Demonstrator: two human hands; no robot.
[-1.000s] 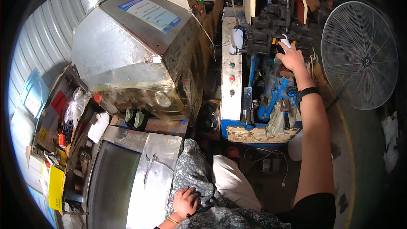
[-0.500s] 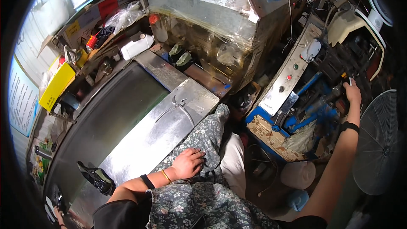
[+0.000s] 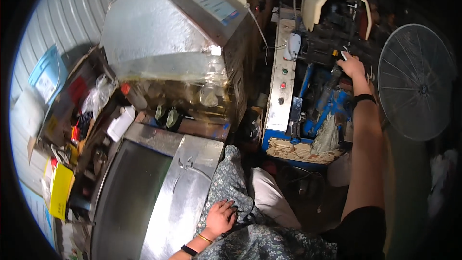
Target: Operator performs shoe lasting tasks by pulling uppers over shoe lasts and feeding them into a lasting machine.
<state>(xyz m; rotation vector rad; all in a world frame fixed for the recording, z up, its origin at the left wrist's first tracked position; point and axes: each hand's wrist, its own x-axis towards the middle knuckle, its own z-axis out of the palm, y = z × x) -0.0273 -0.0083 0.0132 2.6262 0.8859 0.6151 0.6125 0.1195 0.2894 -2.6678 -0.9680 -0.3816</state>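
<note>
My left hand (image 3: 221,216) lies on the grey floral apron (image 3: 228,175) over my thigh, fingers laid out and holding nothing. Beside it is a steel plate (image 3: 166,212) with a thin bent rod or hook (image 3: 192,168) on it. Stretched far to the right, my right hand (image 3: 352,66) is at the dark and blue machine (image 3: 329,101). Its fingers are closed round a small white piece (image 3: 343,55), whose kind is too small to tell. A yellow part (image 3: 335,53) of the machine sits just beside these fingertips.
A dark conveyor belt (image 3: 132,197) runs along the left, below a large metal hood (image 3: 149,29). Two shoes (image 3: 166,115) lie near the hood's opening. A control panel (image 3: 283,82) with buttons borders the machine. Right of my forearm stands a round fan (image 3: 418,86).
The view has swung right, bringing the machine nearer the middle. A black shoe on the steel plate and another person's hand at lower left have left view. Both my hands keep their places.
</note>
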